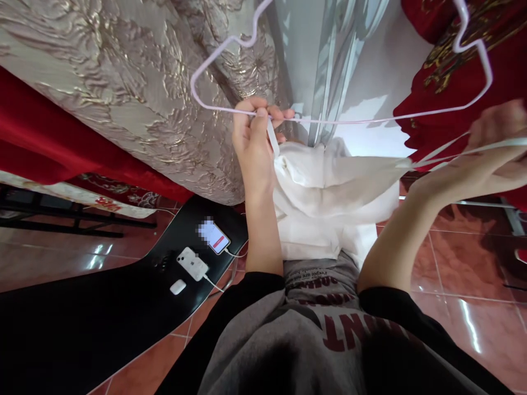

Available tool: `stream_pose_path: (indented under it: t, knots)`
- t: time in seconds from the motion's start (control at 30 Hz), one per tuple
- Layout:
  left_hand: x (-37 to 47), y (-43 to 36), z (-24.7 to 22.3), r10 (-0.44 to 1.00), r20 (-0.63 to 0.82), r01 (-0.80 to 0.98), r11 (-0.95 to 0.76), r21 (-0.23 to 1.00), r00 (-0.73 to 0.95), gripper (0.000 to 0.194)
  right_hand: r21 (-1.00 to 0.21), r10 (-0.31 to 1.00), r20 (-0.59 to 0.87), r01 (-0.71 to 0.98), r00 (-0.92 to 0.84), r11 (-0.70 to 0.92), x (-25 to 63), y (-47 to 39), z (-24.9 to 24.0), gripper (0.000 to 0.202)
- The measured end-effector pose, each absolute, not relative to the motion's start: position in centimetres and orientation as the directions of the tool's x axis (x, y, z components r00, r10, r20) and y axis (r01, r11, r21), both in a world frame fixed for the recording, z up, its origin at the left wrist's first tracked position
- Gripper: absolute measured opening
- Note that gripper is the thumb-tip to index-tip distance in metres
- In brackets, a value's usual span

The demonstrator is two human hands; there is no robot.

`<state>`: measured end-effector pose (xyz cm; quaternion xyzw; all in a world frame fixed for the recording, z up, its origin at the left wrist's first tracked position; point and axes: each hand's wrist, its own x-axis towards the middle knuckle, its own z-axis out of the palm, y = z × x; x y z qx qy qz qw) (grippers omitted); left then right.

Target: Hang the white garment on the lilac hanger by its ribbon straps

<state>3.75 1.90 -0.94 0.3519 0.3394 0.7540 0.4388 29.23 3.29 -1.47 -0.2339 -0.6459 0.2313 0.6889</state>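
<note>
My left hand (256,129) is closed on the lower bar of a pale lilac clothes hanger (349,121), with a white strap (272,137) hanging at its fingers. Below the bar hangs a white garment (329,192), its cloth bunched in front of my body. At the right edge, my right hand (496,137) is blurred and partly cut off. Thin white straps (442,156) run taut from the garment to that hand, one crossing over the wrist. The hanger's top lies outside the picture.
Gold-patterned fabric (123,99) hangs close on the left, red embroidered cloth (457,88) on the right. A black bench (123,307) at lower left bears two phones (214,236) on cables and a small white case (178,287). Reddish tiles (461,263) cover the floor.
</note>
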Motion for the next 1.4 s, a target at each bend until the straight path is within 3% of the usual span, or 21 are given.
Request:
stream_pose_path:
  t: [0.07, 0.1, 0.17, 0.27, 0.4, 0.5, 0.57, 0.63, 0.8, 0.9, 0.97, 1.07, 1.17, 1.27, 1.33, 1.4]
  knots:
    - [4.3, 2.0, -0.9, 0.911, 0.212, -0.456, -0.366, 0.811, -0.354, 0.028, -0.443, 0.330, 0.857, 0.237, 0.396, 0.865, 27.1, 2.0, -1.3, 0.045]
    - [4.6, 1.9, -0.9, 0.913, 0.219, -0.468, -0.370, 0.802, -0.345, 0.031, -0.454, 0.319, 0.860, 0.309, 0.399, 0.836, 26.0, 1.7, -1.2, 0.032]
    - [5.0, 1.7, -1.0, 0.906, 0.261, -0.473, -0.400, 0.785, -0.332, 0.035, -0.561, 0.498, 0.827, 0.337, 0.260, 0.756, 24.0, 1.7, -1.0, 0.019]
    - [4.4, 1.4, -1.5, 0.891, 0.307, -0.410, -0.431, 0.804, -0.334, 0.034, -0.674, 0.703, 0.710, 0.336, 0.048, 0.658, 22.7, 2.6, -1.4, 0.031]
    - [2.0, 1.3, -2.5, 0.804, 0.373, -0.191, -0.501, 0.844, -0.464, 0.030, -0.662, 0.716, 0.695, 0.450, 0.068, 0.600, 23.2, 3.2, -2.2, 0.037]
    - [-0.3, 1.0, -2.8, 0.544, 0.506, 0.071, -0.631, 0.772, -0.669, 0.037, -0.629, 0.673, 0.729, 0.506, 0.123, 0.589, 23.8, 3.0, -2.3, 0.039]
    - [-1.6, 0.7, -2.4, 0.399, 0.572, 0.193, -0.675, 0.712, -0.716, 0.035, -0.623, 0.658, 0.739, 0.512, 0.140, 0.591, 23.9, 2.9, -2.2, 0.041]
    - [-2.6, 0.6, -1.6, 0.370, 0.650, 0.240, -0.718, 0.654, -0.664, 0.031, -0.633, 0.661, 0.734, 0.507, 0.155, 0.585, 23.8, 2.7, -2.3, 0.042]
    - [-3.1, 1.4, 2.2, 0.570, 0.777, 0.240, -0.741, 0.627, -0.268, 0.039, -0.663, 0.664, 0.723, 0.465, 0.192, 0.587, 22.4, 2.0, -2.8, 0.044]
    - [-2.2, 2.4, 5.0, 0.634, 0.773, 0.300, -0.734, 0.609, -0.015, 0.034, -0.665, 0.653, 0.726, 0.462, 0.216, 0.587, 21.7, 1.7, -3.2, 0.043]
    - [-1.7, 3.2, 6.5, 0.710, 0.704, 0.340, -0.662, 0.668, -0.001, 0.031, -0.662, 0.643, 0.732, 0.458, 0.226, 0.593, 21.5, 1.7, -3.4, 0.043]
    - [-1.6, 3.8, 7.2, 0.816, 0.565, 0.296, -0.514, 0.805, -0.120, 0.022, -0.666, 0.653, 0.725, 0.463, 0.218, 0.585, 21.5, 1.7, -3.5, 0.042]
    - [-1.8, 3.8, 5.1, 0.817, 0.524, 0.230, -0.476, 0.849, -0.241, 0.022, -0.660, 0.659, 0.723, 0.492, 0.207, 0.568, 21.5, 1.6, -3.4, 0.041]
    - [-0.8, 3.1, 1.5, 0.798, 0.394, -0.034, -0.459, 0.888, -0.456, 0.021, -0.649, 0.685, 0.715, 0.499, 0.140, 0.574, 21.6, 1.5, -3.0, 0.038]
    - [0.6, 2.7, -0.6, 0.833, 0.329, -0.235, -0.463, 0.854, -0.444, 0.029, -0.630, 0.718, 0.696, 0.508, 0.033, 0.588, 21.8, 1.5, -2.7, 0.033]
    - [2.2, 2.4, -1.7, 0.860, 0.330, -0.315, -0.461, 0.830, -0.388, 0.034, -0.604, 0.725, 0.687, 0.507, -0.060, 0.615, 22.2, 1.5, -2.5, 0.027]
